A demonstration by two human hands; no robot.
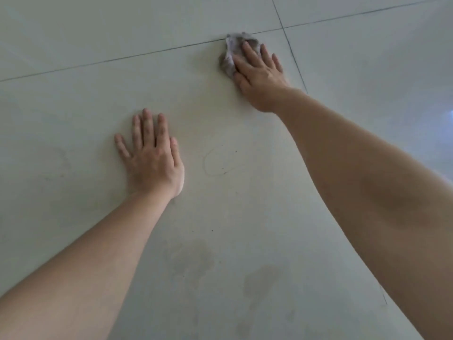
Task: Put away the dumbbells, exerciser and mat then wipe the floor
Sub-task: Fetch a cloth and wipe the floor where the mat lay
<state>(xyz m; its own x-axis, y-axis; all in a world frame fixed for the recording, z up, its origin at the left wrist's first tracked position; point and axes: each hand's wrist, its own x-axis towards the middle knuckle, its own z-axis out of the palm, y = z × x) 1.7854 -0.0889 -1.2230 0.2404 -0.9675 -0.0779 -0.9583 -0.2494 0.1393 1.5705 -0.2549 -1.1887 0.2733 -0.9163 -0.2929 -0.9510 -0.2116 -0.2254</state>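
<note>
While your left hand (pixel 149 155) lies flat on the floor (pixel 73 106), palm down with all fingers straight and slightly spread, your right hand (pixel 259 72) reaches farther forward and presses a crumpled grey cloth (pixel 230 55) against the tiles. Your right fingers are extended rather than curled. They rest on top of the cloth, which bunches out beyond the fingertips and to the left of the hand, while the thumb lies along its near edge. Neither hand closes round anything: the left bears on bare tile, and the right holds the cloth down by flat pressure alone.

The cloth sits on a long grout line (pixel 122 58) that runs from the left edge up toward the upper right. It lies just left of the point where a second grout line (pixel 294 60) crosses the first. That second line passes close beside your right wrist and reappears below your right forearm at the lower right.

Between your two hands a thin curved mark (pixel 215 165) shows on the tile, possibly a hair or a faint scratch; the view is too soft to tell which. A few dark specks (pixel 235 151) lie near it. Nearer to you, between your forearms, two grey patches (pixel 193 256) dull the tile's surface, one beside the other. Both forearms are bare, and the hands are well apart.
</note>
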